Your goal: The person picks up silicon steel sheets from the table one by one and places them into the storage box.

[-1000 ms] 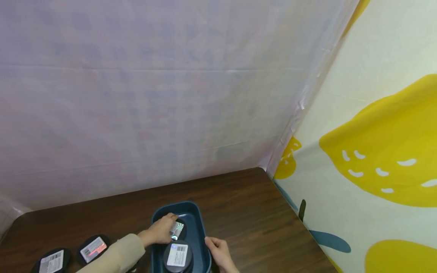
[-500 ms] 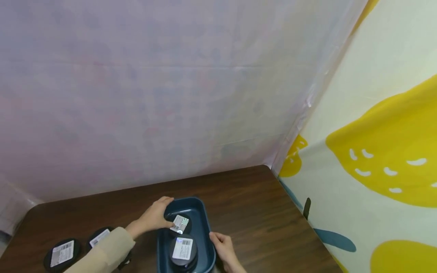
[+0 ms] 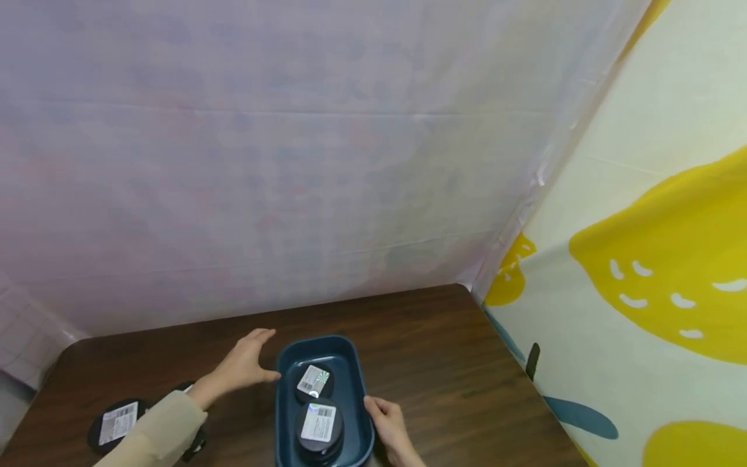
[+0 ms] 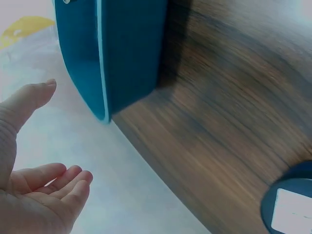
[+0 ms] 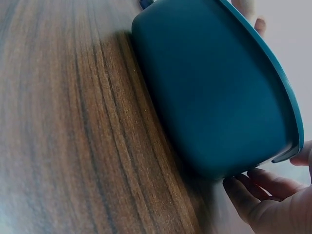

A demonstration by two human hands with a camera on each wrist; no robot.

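Observation:
A deep blue rectangular tray (image 3: 352, 415) stands on the table. Inside lie two black round objects with white labels, a farther one (image 3: 315, 381) and a nearer one (image 3: 318, 423) that sits higher. Their kind is unclear. My left hand (image 3: 242, 363) hovers left of the tray with thumb and fingers spread, holding nothing. In the left wrist view its palm faces the tray wall (image 4: 129, 48). At the tray's right side, my right hand (image 3: 390, 425) grips the edge, thumb at the rim. In the right wrist view its fingers (image 5: 241, 195) curl against the wall's lower part.
Left of the tray, another labelled black round object (image 3: 118, 425) lies on the brown wooden table (image 3: 438, 363). Further dark objects are partly hidden by the left sleeve (image 3: 166, 428). A pale curtain (image 3: 262, 162) rises behind, and a lemon-print sheet (image 3: 659, 259) at right.
My left hand has let go of the farther round object in the tray and moved left, out over the table. The right hand keeps its grip. The head view has shifted slightly.

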